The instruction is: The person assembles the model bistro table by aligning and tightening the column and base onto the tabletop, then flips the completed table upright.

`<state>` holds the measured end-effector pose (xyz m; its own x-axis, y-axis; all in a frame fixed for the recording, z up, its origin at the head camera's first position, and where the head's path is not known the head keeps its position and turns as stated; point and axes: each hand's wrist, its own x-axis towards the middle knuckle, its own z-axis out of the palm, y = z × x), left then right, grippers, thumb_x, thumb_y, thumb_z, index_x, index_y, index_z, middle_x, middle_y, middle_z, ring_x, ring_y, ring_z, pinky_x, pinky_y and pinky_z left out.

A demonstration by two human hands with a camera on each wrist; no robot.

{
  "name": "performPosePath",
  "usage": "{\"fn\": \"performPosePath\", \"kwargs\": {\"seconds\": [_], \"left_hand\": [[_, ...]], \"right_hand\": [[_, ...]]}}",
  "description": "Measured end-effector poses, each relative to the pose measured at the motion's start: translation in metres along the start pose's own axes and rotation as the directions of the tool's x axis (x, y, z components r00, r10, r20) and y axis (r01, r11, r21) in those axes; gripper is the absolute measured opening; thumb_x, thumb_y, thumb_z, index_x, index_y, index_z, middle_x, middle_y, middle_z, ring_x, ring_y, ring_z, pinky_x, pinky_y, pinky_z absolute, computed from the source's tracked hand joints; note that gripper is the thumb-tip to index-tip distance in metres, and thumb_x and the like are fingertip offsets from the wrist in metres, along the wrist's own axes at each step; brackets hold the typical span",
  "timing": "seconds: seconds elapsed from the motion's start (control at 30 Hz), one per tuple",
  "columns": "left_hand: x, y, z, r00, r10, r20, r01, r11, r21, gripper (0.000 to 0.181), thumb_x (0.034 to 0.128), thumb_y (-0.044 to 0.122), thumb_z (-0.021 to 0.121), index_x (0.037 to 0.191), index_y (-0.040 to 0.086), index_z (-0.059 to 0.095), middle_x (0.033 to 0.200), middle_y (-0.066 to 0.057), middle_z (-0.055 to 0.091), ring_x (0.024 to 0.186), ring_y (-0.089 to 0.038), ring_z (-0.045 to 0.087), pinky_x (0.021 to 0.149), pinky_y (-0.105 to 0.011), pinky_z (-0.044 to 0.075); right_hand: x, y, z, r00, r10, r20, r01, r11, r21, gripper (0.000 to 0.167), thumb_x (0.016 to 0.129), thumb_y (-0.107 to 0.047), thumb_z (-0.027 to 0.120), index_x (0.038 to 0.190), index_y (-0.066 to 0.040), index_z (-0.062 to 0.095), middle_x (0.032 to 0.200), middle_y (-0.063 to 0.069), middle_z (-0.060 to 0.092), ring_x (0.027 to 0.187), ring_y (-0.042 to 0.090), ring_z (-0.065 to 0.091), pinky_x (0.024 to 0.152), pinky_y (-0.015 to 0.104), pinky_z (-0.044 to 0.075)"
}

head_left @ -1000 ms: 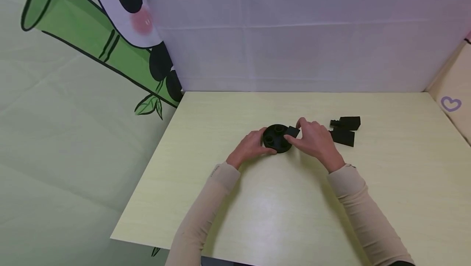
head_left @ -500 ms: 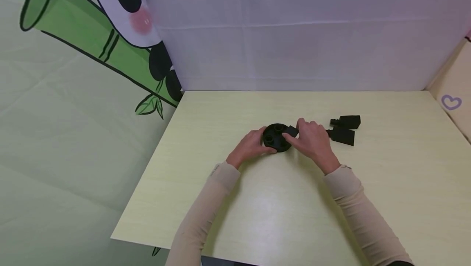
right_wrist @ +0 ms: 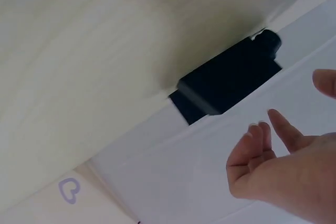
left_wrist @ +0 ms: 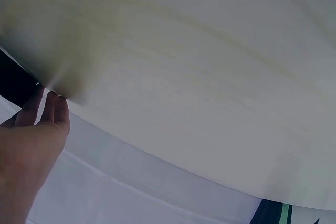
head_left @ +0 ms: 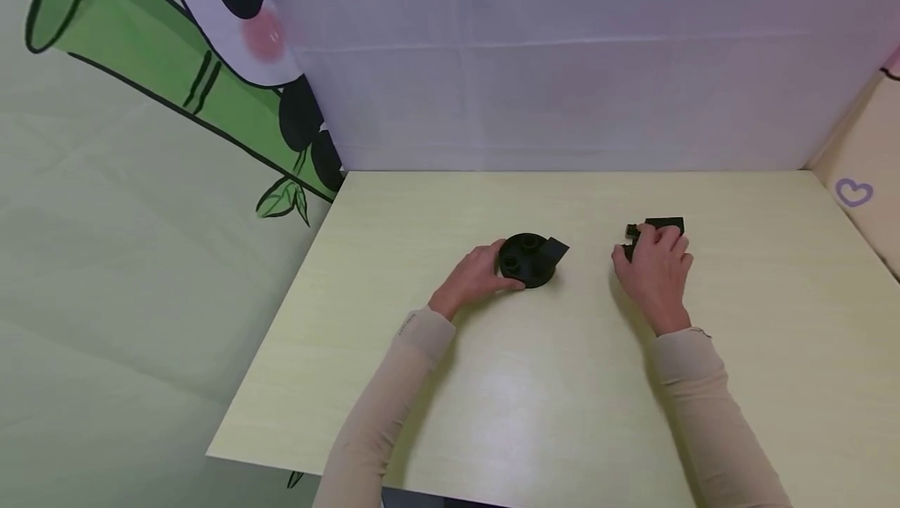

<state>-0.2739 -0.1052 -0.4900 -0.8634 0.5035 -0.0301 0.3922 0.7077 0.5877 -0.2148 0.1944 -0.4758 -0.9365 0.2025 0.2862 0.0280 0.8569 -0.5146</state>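
My left hand (head_left: 474,273) grips the edge of a round black disc (head_left: 516,275) with raised round sockets, thumb on the near side and fingers on the far side. A flat black piece (head_left: 557,251) sticks out from the disc's right side. In the left wrist view, the fingers of the left hand (left_wrist: 34,140) touch a dark edge. My right hand (head_left: 655,272) is over two black blocks, partly covering them; the far block (head_left: 668,222) shows above its fingers. In the right wrist view, the right hand (right_wrist: 283,166) stands apart from a block with a round peg (right_wrist: 226,80), fingers loosely bent.
The pale wooden table (head_left: 534,383) carries these parts, with its left edge slanting towards the front. A plain lilac cloth (head_left: 562,62) hangs behind it. Printed green cloth (head_left: 141,297) lies beyond the left edge, and a panel with a heart (head_left: 854,192) stands at right.
My right hand has let go of the flat piece at the disc and moved right, over the black blocks. The left hand keeps its hold on the disc. The head view has shifted slightly.
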Motion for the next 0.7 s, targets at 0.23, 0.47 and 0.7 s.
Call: {"fn": "performPosePath", "kwargs": {"seconds": [0.23, 0.47, 0.7], "left_hand": [[0.001, -0.001, -0.001, 1.0, 0.009, -0.002, -0.009, 1.0, 0.007, 0.079, 0.086, 0.041, 0.086, 0.149, 0.01, 0.05, 0.14, -0.006, 0.06, 0.128, -0.023, 0.054, 0.109, -0.041, 0.043], [0.001, -0.001, 0.0, 1.0, 0.021, -0.009, -0.021, 1.0, 0.001, 0.077, 0.0863, 0.039, 0.086, 0.148, 0.01, 0.051, 0.14, -0.006, 0.06, 0.127, -0.023, 0.055, 0.109, -0.041, 0.043], [0.003, -0.001, 0.001, 1.0, 0.015, -0.01, -0.015, 1.0, 0.018, 0.08, 0.0861, 0.041, 0.086, 0.15, 0.009, 0.049, 0.141, -0.007, 0.059, 0.128, -0.023, 0.054, 0.109, -0.041, 0.043]], "right_hand": [[-0.001, 0.035, -0.018, 0.976, 0.098, 0.192, -0.083, 0.993, -0.086, 0.055, 0.099, -0.021, 0.05, 0.132, 0.021, 0.037, 0.119, 0.044, 0.033, 0.105, 0.059, 0.029, 0.081, 0.067, 0.028], [-0.004, 0.042, -0.021, 0.968, 0.104, 0.227, -0.075, 0.988, -0.135, 0.047, 0.101, -0.019, 0.054, 0.114, 0.025, 0.041, 0.11, 0.046, 0.039, 0.107, 0.063, 0.031, 0.083, 0.071, 0.029], [-0.004, 0.038, -0.02, 0.978, 0.113, 0.174, -0.095, 0.99, -0.108, 0.047, 0.1, -0.024, 0.062, 0.099, 0.02, 0.043, 0.106, 0.046, 0.042, 0.104, 0.062, 0.034, 0.082, 0.069, 0.03]]}}
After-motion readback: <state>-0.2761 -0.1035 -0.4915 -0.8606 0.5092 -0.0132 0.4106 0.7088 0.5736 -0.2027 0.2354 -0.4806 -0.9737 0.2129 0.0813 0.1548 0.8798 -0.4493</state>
